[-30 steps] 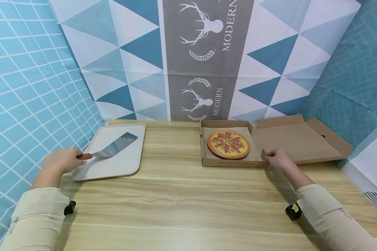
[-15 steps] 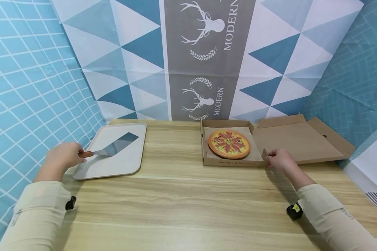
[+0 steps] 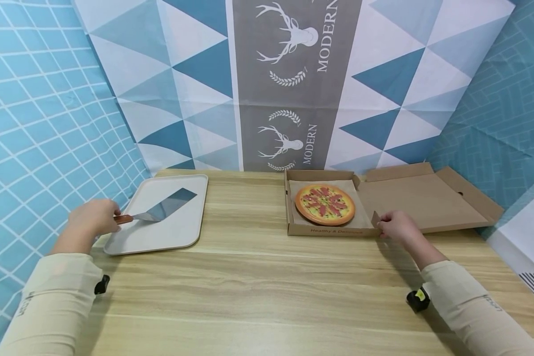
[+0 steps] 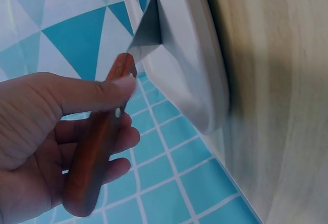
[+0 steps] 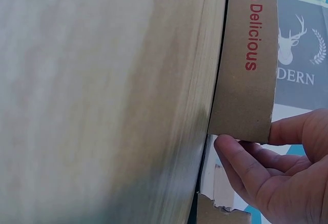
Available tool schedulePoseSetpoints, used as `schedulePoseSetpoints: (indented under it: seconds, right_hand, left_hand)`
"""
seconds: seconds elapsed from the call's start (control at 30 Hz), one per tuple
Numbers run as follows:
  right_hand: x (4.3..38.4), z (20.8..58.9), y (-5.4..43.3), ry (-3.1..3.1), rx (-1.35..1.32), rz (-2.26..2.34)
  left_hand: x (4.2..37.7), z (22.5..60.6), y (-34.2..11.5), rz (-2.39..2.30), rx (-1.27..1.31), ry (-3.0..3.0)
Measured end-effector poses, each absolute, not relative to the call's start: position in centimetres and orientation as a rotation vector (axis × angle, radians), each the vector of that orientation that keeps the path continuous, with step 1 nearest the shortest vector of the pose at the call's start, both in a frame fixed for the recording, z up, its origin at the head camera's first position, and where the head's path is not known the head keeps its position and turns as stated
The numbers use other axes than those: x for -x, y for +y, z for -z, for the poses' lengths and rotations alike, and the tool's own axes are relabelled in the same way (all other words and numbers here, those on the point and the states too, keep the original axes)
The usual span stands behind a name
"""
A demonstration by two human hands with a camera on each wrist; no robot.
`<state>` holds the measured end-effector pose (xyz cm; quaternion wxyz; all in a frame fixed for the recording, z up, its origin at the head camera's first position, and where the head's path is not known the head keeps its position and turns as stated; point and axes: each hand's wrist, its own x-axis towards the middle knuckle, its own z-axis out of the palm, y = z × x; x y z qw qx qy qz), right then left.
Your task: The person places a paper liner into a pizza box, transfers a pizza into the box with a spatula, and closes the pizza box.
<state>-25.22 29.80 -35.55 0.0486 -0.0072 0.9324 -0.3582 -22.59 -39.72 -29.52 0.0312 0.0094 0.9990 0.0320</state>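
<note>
My left hand [image 3: 93, 217] grips the reddish-brown wooden handle [image 4: 100, 142] of a metal spatula [image 3: 166, 205], thumb along its upper part. The flat blade slants out over a white tray [image 3: 178, 237], overlapping it in the head view. On the right, my right hand [image 3: 396, 226] pinches the near right corner of an open cardboard pizza box [image 3: 300, 229]. Close up in the right wrist view, fingertips [image 5: 225, 143] press against the end of the lettered front wall. A round pizza [image 3: 325, 204] with red and green toppings lies on paper inside the box.
The box's lid [image 3: 418, 200] lies folded back to the right, near the side wall. A wood-grain table [image 3: 249, 287] runs between tray and box. Patterned sheets [image 3: 289, 89] hang behind and at both sides.
My left hand has shifted slightly forward and to the right with the spatula over the tray. My right hand keeps its hold on the box corner, and the pizza stays put.
</note>
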Motion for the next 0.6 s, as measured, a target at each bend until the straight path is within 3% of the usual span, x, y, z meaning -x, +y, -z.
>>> schedulePoseSetpoints:
  seconds: [0.6]
  right_hand:
    - [24.9,35.3,29.6,2.879,0.018,1.086]
  left_hand:
    - [24.1,29.6,-31.7,-0.236,-0.353,3.235]
